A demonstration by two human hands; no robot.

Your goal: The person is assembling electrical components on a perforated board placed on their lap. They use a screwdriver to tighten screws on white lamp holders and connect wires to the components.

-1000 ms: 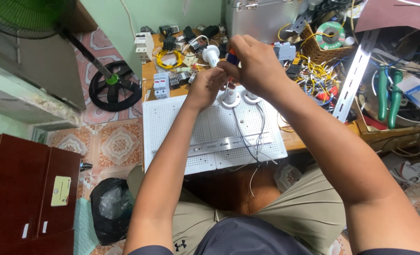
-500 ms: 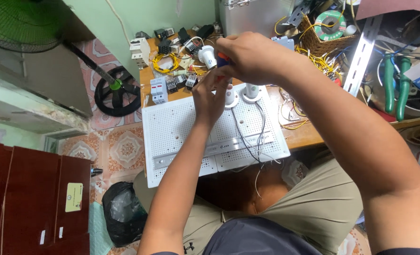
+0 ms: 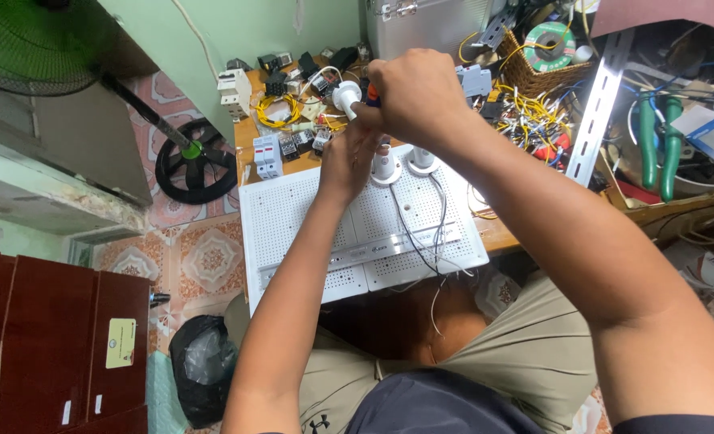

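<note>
Two white round lamp sockets (image 3: 401,165) stand on the white perforated metal panel (image 3: 308,217). The right hand (image 3: 417,92) is closed around a blue-and-red-handled screwdriver (image 3: 370,98) above the nearer socket, which the left hand (image 3: 349,157) steadies. Best keep the driver upright and the socket pinned.

Pale yellow rectangular label (image 3: 120,343) on dark red cabinet (image 3: 43,345), lower left

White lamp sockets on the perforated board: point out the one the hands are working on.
The left socket, directly under the left hand and right hand. The other socket stands untouched just to its right on the white board.
</note>
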